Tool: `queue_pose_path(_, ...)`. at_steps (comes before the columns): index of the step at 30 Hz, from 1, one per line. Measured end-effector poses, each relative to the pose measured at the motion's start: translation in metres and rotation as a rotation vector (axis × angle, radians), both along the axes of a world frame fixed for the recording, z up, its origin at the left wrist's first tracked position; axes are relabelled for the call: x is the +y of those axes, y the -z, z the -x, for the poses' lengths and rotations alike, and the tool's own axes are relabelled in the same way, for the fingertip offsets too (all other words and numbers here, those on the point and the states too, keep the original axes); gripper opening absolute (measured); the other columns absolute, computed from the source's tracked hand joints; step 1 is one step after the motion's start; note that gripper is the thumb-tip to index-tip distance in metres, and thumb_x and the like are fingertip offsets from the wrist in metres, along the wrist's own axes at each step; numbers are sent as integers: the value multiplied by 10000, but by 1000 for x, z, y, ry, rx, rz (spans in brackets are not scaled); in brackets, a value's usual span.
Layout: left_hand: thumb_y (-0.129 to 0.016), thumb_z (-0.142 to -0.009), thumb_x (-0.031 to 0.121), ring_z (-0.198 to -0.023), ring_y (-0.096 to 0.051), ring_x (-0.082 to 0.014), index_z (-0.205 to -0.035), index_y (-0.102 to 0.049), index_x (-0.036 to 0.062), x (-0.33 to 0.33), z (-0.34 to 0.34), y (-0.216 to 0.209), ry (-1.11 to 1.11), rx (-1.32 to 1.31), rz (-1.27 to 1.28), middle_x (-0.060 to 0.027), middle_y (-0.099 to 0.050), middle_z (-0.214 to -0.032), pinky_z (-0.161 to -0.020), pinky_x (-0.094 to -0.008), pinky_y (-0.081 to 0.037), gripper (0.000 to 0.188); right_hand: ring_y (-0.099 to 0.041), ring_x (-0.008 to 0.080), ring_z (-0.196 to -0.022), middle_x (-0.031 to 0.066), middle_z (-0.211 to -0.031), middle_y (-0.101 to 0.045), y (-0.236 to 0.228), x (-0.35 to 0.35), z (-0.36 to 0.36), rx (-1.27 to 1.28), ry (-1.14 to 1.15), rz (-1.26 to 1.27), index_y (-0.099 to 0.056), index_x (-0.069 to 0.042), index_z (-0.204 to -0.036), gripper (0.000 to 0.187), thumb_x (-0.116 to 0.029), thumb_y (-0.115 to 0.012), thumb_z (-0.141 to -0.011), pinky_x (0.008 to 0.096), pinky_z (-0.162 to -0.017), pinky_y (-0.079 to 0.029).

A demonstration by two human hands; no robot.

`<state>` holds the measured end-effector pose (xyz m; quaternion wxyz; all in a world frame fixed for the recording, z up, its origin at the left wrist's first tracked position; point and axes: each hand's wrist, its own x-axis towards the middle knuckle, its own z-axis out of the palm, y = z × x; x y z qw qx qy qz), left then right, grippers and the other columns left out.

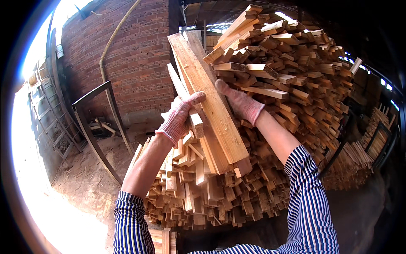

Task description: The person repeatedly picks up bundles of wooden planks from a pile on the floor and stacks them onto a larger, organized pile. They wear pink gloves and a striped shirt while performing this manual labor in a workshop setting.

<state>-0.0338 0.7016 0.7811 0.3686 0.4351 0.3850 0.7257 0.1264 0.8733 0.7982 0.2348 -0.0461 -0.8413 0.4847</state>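
Between my hands is a bundle of several long wooden planks, tilted, with their near ends toward me. My left hand, in a pinkish knitted glove, grips the bundle's left side, its thumb over the wood and its fingers partly hidden. On the other side my right hand, gloved alike, closes against the right edge; most of its fingers are out of sight behind the planks. Under and around the bundle lies a big stack of cut wood strips, their ends facing me.
A taller pile of wood pieces rises at the right, some ends jutting out. A dark metal frame stands at the left before a brick wall. A ladder leans farther left. More stacked wood is at the far right.
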Motion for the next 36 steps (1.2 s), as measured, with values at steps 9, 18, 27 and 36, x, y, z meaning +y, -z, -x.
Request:
queue_pose_path(9,-809,-822,263,-1296,-540,-265,-1605,-209,74,-67,-64,86,-49,-67,-8,-157,-513,-1447,-1104,-431,-464,1004,-493,181,-1337,93,-1463,-544,80,-66,-56,-7,12,199,-501,-12,-1454,853,-709,-516,-962,350,-1132,-371)
queue_pose_path(18,-1019,-562,379,-1494,-285,-270,-1625,28,20,-152,-26,208,-412,271,-15,-177,-260,-1631,-1224,-421,-289,1534,-633,250,-1212,142,-1370,-614,183,-134,5,52,-195,579,-343,-21,-1538,935,-178,-872,-783,374,-1029,-538)
queue_pose_path(27,-1014,-501,279,-1402,-411,-249,-1601,-178,8,-350,-16,245,-896,107,199,-119,-426,-1507,-1176,-394,-354,1408,-561,266,-1295,133,-1454,-534,326,-293,131,-28,-621,768,-297,-49,-1558,1107,-283,-940,-689,416,-1093,-491)
queue_pose_path(36,-1016,-328,524,-1383,-410,-262,-1551,-271,92,-550,8,326,-1244,359,216,-90,-443,-1441,-1175,-409,-351,1496,-632,249,-1187,146,-1301,-647,400,-499,223,162,-1070,450,-508,-2,-1376,881,-357,-937,-693,369,-1047,-521)
